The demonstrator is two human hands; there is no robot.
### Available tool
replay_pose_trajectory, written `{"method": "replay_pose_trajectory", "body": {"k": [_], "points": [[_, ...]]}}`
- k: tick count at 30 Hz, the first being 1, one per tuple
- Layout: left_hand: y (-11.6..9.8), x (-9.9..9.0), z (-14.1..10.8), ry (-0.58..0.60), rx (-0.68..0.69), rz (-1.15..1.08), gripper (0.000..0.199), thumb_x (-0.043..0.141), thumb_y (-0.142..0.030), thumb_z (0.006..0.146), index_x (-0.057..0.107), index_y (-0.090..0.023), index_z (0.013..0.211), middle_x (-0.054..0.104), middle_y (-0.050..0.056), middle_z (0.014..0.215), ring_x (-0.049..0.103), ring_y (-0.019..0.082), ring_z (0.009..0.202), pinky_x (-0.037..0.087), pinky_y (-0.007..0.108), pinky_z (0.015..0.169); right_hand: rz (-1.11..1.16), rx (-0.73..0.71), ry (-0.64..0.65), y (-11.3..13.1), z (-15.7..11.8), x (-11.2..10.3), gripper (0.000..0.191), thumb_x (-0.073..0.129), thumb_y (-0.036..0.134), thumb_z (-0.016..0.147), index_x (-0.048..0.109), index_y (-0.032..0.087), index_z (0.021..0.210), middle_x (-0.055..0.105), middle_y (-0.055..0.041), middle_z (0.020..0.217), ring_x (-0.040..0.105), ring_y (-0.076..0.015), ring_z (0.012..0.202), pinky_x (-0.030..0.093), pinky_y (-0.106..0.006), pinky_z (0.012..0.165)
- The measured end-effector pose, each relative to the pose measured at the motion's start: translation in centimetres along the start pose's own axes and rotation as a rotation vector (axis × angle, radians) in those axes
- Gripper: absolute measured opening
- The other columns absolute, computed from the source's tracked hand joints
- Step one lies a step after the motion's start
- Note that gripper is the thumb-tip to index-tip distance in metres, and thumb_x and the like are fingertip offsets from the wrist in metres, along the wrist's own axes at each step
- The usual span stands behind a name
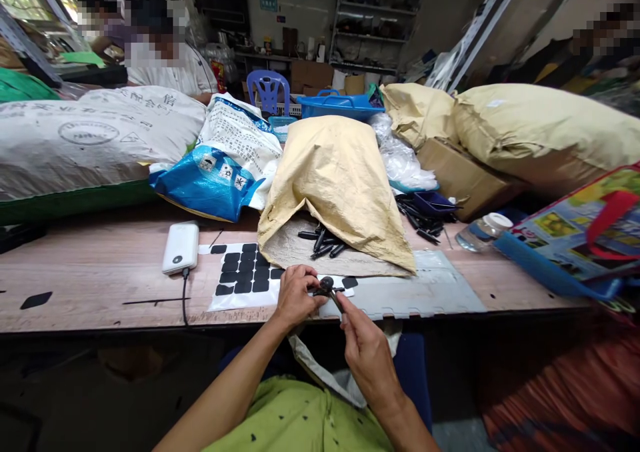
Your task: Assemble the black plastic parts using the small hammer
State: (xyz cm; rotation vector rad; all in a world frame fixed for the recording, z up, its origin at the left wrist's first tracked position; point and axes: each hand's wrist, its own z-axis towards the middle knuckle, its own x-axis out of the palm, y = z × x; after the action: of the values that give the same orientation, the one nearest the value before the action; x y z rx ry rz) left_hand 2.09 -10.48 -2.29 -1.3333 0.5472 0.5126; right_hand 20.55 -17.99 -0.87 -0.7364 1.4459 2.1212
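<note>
My right hand (367,345) is closed around a thin dark rod with a rounded black head (327,283). Close beside that head, my left hand (296,295) pinches a small black piece (321,293), mostly hidden by the fingers. Both hands are at the table's front edge, just before an open tan sack (345,165). Several black pen-like pieces (325,240) lie in the sack's mouth. Left of my hands is a white sheet with rows of black rounded patches (243,275). A grey plastic sheet (430,292) lies to the right.
A white power bank (180,247) with a cable stands at left. Behind it are a blue-and-white bag (220,165) and a large white sack (90,139). At right are more black pieces (420,220), a clear jar (484,232) and a blue tray (555,272). People sit beyond.
</note>
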Motion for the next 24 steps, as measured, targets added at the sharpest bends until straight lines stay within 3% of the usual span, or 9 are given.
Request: {"method": "replay_pose_trajectory", "body": {"k": [7,12,18,24], "points": [[-0.3,-0.2,0.0,0.002,-0.010,0.013,0.018,0.088,-0.021,0.063,0.076,-0.023,0.076,0.069,0.002,0.112,0.053,0.026,0.111,0.040,0.042,0.099,-0.074,0.035,0.021,0.6,0.2,0.0,0.048,0.039,0.019,0.100,0.057,0.027,0.144,0.074,-0.0079,0.109,0.073,-0.0209,0.094,0.060,-0.031,0.083],[-0.1,-0.1,0.0,-0.003,-0.001,0.003,0.019,0.088,-0.023,0.064,0.078,-0.026,0.080,0.069,0.002,0.112,0.054,0.026,0.112,0.039,0.043,0.100,-0.123,0.045,0.002,0.8,0.5,-0.8,0.047,0.038,0.020,0.102,0.057,0.025,0.145,0.073,-0.0085,0.117,0.072,-0.0207,0.101,0.059,-0.031,0.090],[0.2,0.1,0.0,-0.001,0.015,0.009,0.020,0.088,-0.025,0.064,0.079,-0.026,0.081,0.069,0.002,0.111,0.054,0.027,0.113,0.038,0.043,0.100,-0.200,0.068,-0.002,0.4,0.3,-1.0,0.047,0.040,0.019,0.100,0.059,0.027,0.142,0.075,-0.0066,0.112,0.074,-0.0209,0.096,0.059,-0.030,0.083],[0.2,0.2,-0.1,-0.025,0.045,0.016,0.018,0.086,-0.022,0.063,0.079,-0.025,0.079,0.069,0.003,0.109,0.054,0.026,0.110,0.038,0.043,0.099,-0.341,0.133,-0.090,-1.5,1.5,-2.9,0.040,0.043,0.026,0.103,0.060,0.023,0.138,0.072,-0.0075,0.122,0.071,-0.0214,0.103,0.055,-0.030,0.082]]}}
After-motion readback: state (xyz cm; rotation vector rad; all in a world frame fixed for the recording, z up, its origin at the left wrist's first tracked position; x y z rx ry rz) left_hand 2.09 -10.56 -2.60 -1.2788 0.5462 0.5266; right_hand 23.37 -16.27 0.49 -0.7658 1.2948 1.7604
